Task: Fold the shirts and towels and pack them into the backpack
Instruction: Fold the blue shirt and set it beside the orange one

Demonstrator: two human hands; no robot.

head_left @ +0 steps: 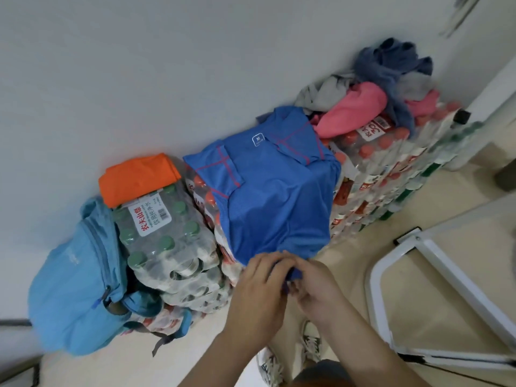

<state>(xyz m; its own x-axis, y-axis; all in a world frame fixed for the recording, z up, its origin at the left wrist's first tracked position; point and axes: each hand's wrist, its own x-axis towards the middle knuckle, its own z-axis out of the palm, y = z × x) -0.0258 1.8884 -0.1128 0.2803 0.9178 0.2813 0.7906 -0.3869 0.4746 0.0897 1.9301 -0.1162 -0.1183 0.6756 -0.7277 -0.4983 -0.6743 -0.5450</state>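
Note:
A blue shirt (268, 191) with red stitching lies spread over stacked packs of bottled water, sleeves folded in. My left hand (262, 283) and my right hand (312, 286) meet at its lower hem, both pinching the bunched blue fabric. A folded orange cloth (139, 177) rests on a pack of green-capped bottles (164, 236). The light blue backpack (75, 291) leans against that pack at the left. A heap of unfolded clothes, pink (354, 110), grey (324, 93) and dark blue (391, 62), sits on the packs at the right.
The bottle packs (371, 174) line a white wall. A white metal frame (435, 297) stands on the beige floor at the right. My shoes (310, 342) show below my hands.

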